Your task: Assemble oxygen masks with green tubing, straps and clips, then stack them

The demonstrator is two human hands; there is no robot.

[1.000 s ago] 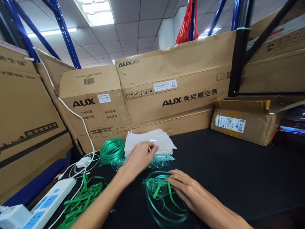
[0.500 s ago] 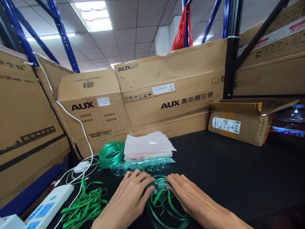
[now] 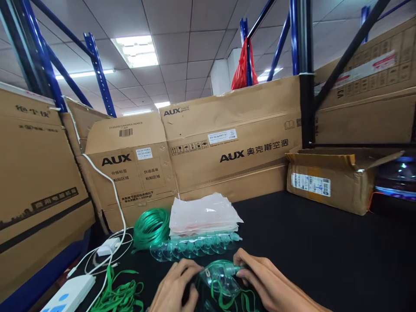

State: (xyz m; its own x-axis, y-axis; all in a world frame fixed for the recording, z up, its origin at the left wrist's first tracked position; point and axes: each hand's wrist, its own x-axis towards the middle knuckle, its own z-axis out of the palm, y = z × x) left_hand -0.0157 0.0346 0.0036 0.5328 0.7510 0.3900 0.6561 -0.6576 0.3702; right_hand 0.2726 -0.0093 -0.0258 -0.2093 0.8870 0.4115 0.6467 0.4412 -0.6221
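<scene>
A clear greenish plastic mask (image 3: 221, 279) with a green strap and coiled tubing lies between my hands near the bottom of the view. My left hand (image 3: 178, 286) has bent fingers at the mask's left edge, its fingertips partly hidden. My right hand (image 3: 256, 275) pinches the connector at the mask's top right. Just beyond are a row of clear masks (image 3: 195, 248), a stack of pale plastic bags (image 3: 204, 214) and a coil of green tubing (image 3: 151, 229). A pile of green straps (image 3: 121, 294) lies to the left.
A white power strip (image 3: 69, 294) and charger (image 3: 108, 246) with white cables lie at left. Cardboard boxes (image 3: 227, 169) wall the back of the black table (image 3: 312, 251). An open carton (image 3: 331, 186) and large bottle (image 3: 396, 177) stand at right.
The camera view has tilted up, so the scene sits lower. The mask has turned and shows more of its clear shell, and my right hand has shifted to the connector's right end.
</scene>
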